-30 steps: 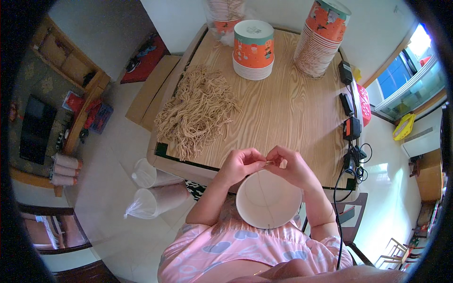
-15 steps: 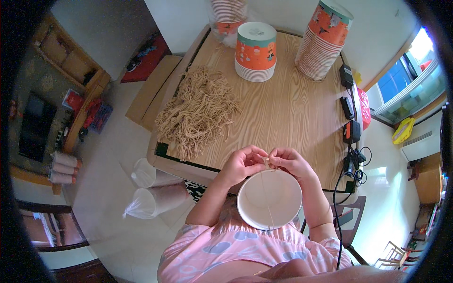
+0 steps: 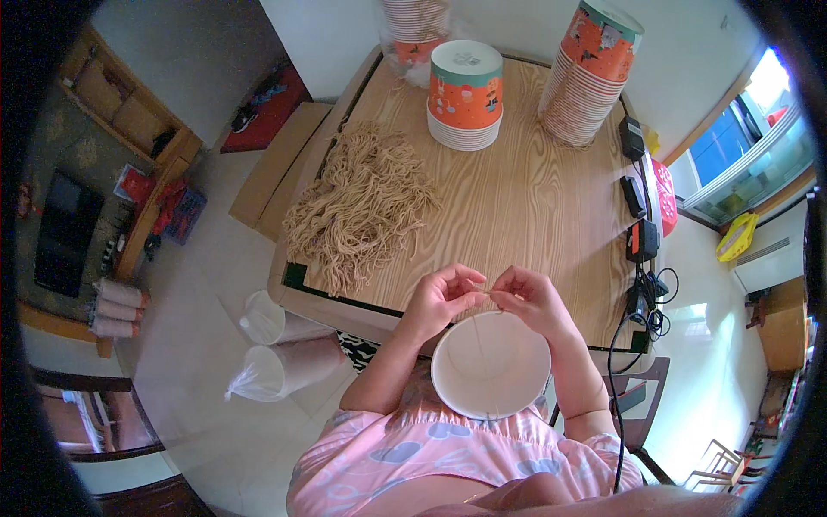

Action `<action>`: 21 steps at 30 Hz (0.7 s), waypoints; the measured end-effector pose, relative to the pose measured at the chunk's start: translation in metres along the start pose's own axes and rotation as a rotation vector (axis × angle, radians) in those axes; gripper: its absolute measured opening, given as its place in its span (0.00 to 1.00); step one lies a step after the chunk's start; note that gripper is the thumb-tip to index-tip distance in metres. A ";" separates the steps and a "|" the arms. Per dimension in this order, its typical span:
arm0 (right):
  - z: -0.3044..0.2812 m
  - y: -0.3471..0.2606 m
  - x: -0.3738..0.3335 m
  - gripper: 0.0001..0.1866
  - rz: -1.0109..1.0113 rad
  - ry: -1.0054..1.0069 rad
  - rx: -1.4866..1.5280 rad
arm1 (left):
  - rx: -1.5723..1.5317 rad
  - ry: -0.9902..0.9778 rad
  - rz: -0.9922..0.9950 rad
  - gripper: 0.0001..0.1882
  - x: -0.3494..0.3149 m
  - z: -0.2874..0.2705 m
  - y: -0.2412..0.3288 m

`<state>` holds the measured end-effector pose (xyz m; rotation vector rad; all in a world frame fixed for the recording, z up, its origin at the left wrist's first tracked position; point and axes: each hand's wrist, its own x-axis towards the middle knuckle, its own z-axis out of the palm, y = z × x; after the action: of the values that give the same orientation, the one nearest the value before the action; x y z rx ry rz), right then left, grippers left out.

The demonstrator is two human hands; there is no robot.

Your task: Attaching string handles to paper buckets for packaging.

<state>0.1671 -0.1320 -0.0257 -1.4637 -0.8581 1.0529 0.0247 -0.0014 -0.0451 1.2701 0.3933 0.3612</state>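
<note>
Head view | your left hand [image 3: 441,300] and right hand [image 3: 531,302] each pinch string [image 3: 486,336], close together near the far rim of the bucket [image 3: 517,375] | bucket before your pink top [image 3: 422,444], mouth up | tabletop [image 3: 508,207]: cord heap [image 3: 362,202] left, upturned stack [image 3: 465,102] behind, second stack [image 3: 586,86] far right | adapters [image 3: 642,241] along right edge, cable [image 3: 619,418] beside your right elbow

Beyond the grip, a wood-grained table [image 3: 508,215] is backed by a pale wall [image 3: 508,21], while to the grip's right a glossy floor [image 3: 702,362] is brightly lit near a window [image 3: 724,151], and far to its left a dark flat screen [image 3: 67,233] is flanked by wooden cabinetry [image 3: 164,185].
</note>
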 end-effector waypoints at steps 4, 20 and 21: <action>-0.002 0.004 0.000 0.06 0.035 -0.014 0.068 | 0.012 -0.031 -0.025 0.05 0.000 0.000 0.000; 0.010 -0.016 -0.008 0.04 -0.063 0.060 -0.316 | 0.170 0.039 0.087 0.07 0.002 0.008 -0.001; 0.012 -0.019 -0.010 0.03 -0.147 0.087 -0.438 | 0.170 0.039 0.086 0.07 0.001 0.010 0.001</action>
<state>0.1534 -0.1344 -0.0056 -1.7613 -1.1640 0.7114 0.0298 -0.0089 -0.0419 1.4506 0.4100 0.4333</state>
